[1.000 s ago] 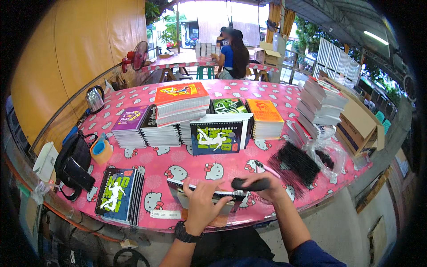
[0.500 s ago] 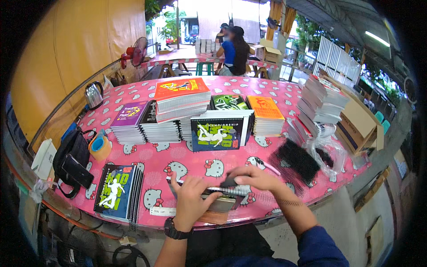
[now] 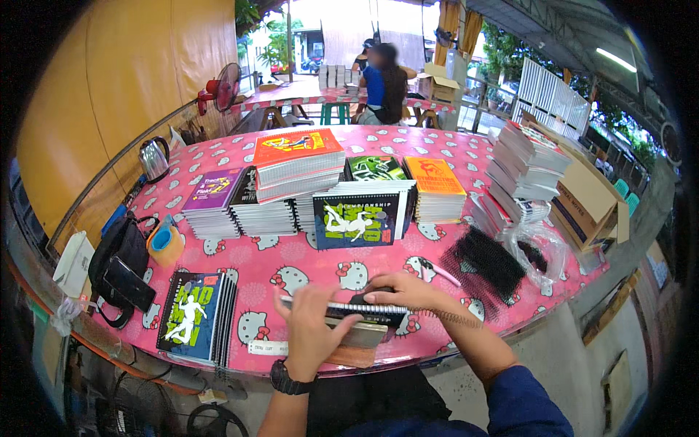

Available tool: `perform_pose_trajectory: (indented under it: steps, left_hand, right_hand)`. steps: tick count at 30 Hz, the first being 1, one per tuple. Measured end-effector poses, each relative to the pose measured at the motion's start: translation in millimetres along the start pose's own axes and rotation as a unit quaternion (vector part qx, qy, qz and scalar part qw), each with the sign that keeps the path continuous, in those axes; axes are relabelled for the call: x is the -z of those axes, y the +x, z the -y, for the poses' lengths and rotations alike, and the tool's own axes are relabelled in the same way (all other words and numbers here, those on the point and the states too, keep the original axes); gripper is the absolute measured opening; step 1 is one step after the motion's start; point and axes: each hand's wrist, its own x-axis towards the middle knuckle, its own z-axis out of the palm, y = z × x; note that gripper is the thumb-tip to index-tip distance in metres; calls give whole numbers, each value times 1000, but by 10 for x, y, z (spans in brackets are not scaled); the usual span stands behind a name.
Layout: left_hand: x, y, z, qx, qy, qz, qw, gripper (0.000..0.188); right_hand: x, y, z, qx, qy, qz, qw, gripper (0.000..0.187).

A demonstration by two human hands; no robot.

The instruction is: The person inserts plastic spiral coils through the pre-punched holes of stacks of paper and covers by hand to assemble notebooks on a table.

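Observation:
At the table's near edge, my left hand (image 3: 314,328) grips a dark-covered notebook (image 3: 397,319), thumb on the near side and fingers toward the far side. A black spiral coil (image 3: 457,319) runs along the notebook's upper edge, its loose tail passing right under my right wrist. My right hand (image 3: 402,291) is closed over a small black object (image 3: 361,298) against that edge; its kind is mostly hidden by my fingers. Below the notebook sit a greyish block (image 3: 364,336) and a brown wooden piece (image 3: 352,356).
Finished-looking spiral notebooks (image 3: 191,313) lie left. Notebook stacks (image 3: 298,171) stand ahead; pink-handled pliers (image 3: 440,274), black coils (image 3: 484,264) and a paper stack (image 3: 528,171) are right. A tape roll (image 3: 166,240) and black bag (image 3: 120,255) sit left. Two people sit at a farther table.
The coil's loose tail on the right has become shorter, and more coil shows along the notebook's edge. My right hand has shifted slightly left, still on the black object.

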Motion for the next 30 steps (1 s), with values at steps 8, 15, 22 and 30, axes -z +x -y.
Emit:
perform_pose_trajectory:
  steps: [8, 15, 22, 30]
  left_hand:
    - [-180, -323, 497, 233, -485, -159, 828, 68]
    - [-213, -269, 369, 237, -548, -228, 769, 51]
    - [-181, -276, 421, 263, -560, -198, 760, 48]
    - [-234, -300, 435, 251, -545, -230, 766, 45]
  right_hand:
    - [13, 71, 160, 64, 25, -41, 997, 40]
    - [29, 185, 207, 97, 47, -63, 992, 53]
    - [-74, 218, 207, 93, 198, -89, 972, 50]
    - [-139, 348, 363, 233, 440, -7, 867, 49]
